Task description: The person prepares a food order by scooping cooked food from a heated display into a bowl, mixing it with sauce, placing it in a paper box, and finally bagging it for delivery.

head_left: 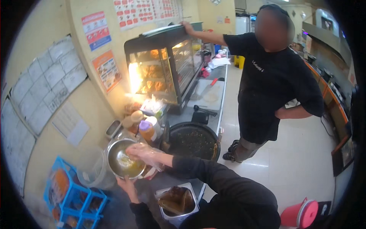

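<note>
A steel mixing bowl (114, 160) with some yellowish liquid in it is tilted above the counter at the lower left. My left hand (127, 186) grips its near rim from below. Inside the bowl is my right hand (140, 151), in a clear plastic glove; its fingers are bunched, and whether they hold anything cannot be told. Just behind the bowl are squeeze bottles, one with a purple cap (145, 126). A square steel container (196, 200) with brown contents sits near my body, right of my left forearm.
A large round black pan (194, 140) lies on the counter, before a lit glass food warmer (177, 71). A white cutting board (208, 94) holds a red-handled tool. Blue plastic racks (71, 200) and a clear tub (91, 169) stand left. A person (266, 77) leans on the warmer.
</note>
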A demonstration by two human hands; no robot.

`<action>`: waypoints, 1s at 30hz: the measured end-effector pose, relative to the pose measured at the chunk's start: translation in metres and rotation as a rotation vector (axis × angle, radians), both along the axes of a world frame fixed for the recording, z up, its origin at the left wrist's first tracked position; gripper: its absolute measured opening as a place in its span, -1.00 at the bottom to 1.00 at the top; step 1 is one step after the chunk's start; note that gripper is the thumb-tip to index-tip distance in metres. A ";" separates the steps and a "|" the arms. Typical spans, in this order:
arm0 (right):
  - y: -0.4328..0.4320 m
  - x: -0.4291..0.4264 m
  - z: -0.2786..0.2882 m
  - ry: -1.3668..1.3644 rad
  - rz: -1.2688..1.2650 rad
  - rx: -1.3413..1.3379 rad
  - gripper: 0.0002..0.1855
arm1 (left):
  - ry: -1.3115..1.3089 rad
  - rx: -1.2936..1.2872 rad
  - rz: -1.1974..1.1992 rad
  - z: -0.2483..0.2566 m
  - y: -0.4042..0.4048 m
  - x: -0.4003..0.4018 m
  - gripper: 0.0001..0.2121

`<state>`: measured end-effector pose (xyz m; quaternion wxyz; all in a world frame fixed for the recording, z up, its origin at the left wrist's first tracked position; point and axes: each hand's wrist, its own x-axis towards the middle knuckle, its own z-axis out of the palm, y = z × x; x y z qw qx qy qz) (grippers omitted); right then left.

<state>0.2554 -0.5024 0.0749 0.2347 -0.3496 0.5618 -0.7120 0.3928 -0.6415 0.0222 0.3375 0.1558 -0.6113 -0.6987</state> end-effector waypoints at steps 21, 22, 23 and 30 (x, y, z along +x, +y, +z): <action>0.086 0.010 -0.037 -0.853 0.178 -0.422 -0.66 | 0.004 0.262 -0.057 0.000 0.009 -0.002 -0.53; 0.088 0.008 -0.038 -0.844 0.187 -0.431 -0.65 | 0.009 0.268 -0.065 0.000 0.009 -0.002 -0.53; 0.089 0.007 -0.039 -0.834 0.196 -0.440 -0.63 | 0.015 0.273 -0.073 0.001 0.010 -0.003 -0.52; 0.084 0.015 -0.039 -0.890 0.205 -0.461 -0.62 | -0.003 0.252 -0.046 -0.002 0.004 0.003 -0.53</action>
